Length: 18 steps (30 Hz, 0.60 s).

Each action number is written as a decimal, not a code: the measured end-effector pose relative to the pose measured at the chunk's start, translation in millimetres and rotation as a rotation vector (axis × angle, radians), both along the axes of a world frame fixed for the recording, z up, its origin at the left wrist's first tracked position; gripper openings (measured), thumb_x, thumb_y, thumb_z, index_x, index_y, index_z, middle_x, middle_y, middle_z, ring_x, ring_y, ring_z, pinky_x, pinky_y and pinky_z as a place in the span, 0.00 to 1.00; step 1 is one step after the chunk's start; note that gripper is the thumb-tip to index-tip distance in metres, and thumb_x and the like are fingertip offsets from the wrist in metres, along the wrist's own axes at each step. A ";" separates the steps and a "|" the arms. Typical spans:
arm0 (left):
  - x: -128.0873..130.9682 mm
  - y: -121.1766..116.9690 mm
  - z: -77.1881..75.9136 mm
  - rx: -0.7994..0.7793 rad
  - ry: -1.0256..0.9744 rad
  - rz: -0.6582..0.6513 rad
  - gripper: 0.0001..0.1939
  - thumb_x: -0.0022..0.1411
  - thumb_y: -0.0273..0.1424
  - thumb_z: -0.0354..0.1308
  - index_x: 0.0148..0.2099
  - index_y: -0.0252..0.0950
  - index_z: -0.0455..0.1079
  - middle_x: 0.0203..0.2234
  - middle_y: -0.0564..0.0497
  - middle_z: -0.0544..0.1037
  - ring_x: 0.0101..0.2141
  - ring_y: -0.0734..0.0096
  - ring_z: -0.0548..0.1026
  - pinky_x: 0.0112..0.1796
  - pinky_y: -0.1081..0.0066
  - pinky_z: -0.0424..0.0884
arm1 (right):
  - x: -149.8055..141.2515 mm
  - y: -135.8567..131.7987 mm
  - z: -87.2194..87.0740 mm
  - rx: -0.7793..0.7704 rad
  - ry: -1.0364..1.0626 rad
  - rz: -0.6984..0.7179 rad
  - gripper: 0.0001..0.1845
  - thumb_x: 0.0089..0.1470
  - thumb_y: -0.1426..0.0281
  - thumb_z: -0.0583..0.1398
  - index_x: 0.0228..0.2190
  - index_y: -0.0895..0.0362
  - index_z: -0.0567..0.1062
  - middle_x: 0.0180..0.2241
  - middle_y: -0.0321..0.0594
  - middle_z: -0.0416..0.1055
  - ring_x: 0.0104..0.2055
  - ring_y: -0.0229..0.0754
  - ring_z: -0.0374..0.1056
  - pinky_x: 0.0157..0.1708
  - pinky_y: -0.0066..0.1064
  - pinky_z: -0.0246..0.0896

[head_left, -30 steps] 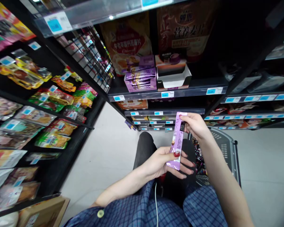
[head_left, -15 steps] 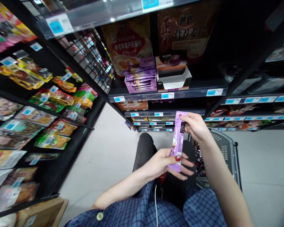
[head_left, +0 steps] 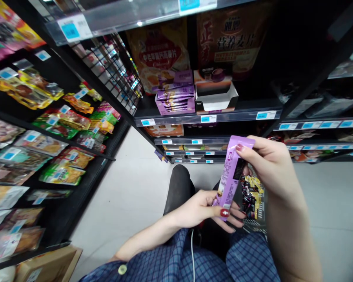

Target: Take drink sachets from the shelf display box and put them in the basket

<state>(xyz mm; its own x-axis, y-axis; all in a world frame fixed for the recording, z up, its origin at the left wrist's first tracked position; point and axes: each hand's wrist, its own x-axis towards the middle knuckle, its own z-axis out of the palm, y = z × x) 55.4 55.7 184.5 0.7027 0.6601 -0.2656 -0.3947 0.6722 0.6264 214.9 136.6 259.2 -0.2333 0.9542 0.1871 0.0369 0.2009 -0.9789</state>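
Observation:
Between my two hands is a slim purple sachet (head_left: 230,172), tilted with its top leaning right. My right hand (head_left: 264,160) pinches its upper end, the thumb lying on the printed face. At the lower end, my left hand (head_left: 214,209) grips it between thumb and fingers, with the other fingers spread behind. Small print and a dark panel show on the sachet. On the shelf beyond, a purple display box (head_left: 176,103) holds similar purple sachets. Beside it stands an open-fronted carton (head_left: 216,96) with a white inside.
A shopping basket (head_left: 263,203) with black and yellow packets is by my right knee, partly behind my right arm. Snack racks (head_left: 50,147) line the left side. A cardboard box (head_left: 47,264) sits at lower left. Large cereal bags (head_left: 161,55) stand at the shelf's back.
The sachet has come up closer to me and tilted further to the right. My right hand has moved right and nearer, uncovering the basket's contents. My left hand has shifted slightly right and down.

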 end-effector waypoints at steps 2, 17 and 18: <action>-1.6 0.8 -1.0 -0.001 -0.020 0.021 0.14 0.54 0.29 0.63 0.44 0.29 0.72 0.38 0.38 0.80 0.36 0.60 0.80 0.33 0.67 0.78 | 1.9 2.0 -4.2 -0.022 0.039 -0.038 0.09 0.52 0.68 0.61 0.23 0.57 0.73 0.19 0.30 0.66 0.14 0.27 0.59 0.11 0.18 0.54; -49.8 35.5 15.5 0.203 0.429 0.804 0.24 0.47 0.45 0.65 0.34 0.27 0.70 0.18 0.45 0.78 0.21 0.60 0.78 0.20 0.70 0.76 | 12.2 -18.1 -51.4 -0.295 0.359 -0.141 0.07 0.44 0.70 0.67 0.29 0.57 0.75 0.15 0.30 0.67 0.14 0.31 0.63 0.14 0.20 0.60; -51.6 37.0 14.9 0.210 0.441 0.807 0.24 0.48 0.45 0.64 0.35 0.27 0.71 0.19 0.44 0.79 0.22 0.59 0.79 0.21 0.69 0.76 | 10.2 -19.5 -55.0 -0.304 0.370 -0.144 0.07 0.44 0.70 0.67 0.28 0.56 0.75 0.16 0.30 0.67 0.14 0.31 0.63 0.13 0.20 0.60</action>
<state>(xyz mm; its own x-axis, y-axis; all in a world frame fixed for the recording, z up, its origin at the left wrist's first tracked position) 3.8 92.7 199.5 -0.1231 0.9679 -0.2191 -0.3906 0.1557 0.9073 225.1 117.1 204.2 -0.0654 0.9961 -0.0596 -0.3176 -0.0774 -0.9451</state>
